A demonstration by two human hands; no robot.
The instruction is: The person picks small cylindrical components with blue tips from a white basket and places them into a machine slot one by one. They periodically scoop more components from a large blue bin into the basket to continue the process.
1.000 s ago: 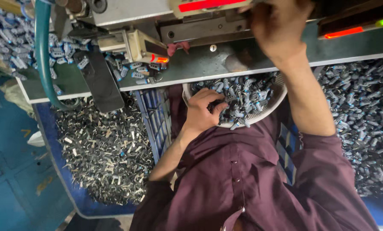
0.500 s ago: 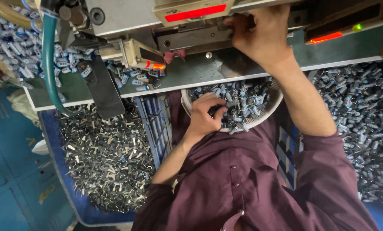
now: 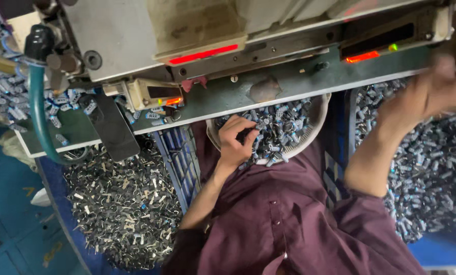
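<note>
Two hands were apart: left hand (image 3: 238, 140) pinched small blue-grey capacitors (image 3: 279, 133) in the round white bowl (image 3: 317, 125); blurred right hand (image 3: 431, 94), grip unreadable, risked scattering them

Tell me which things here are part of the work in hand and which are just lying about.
In use:
left hand
bowl of small parts
right hand
machine

Lying about:
scrap pile
blue crate
green hose

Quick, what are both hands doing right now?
Left hand: curled closed around small parts in the bowl.
Right hand: blurred, cannot tell.
</note>
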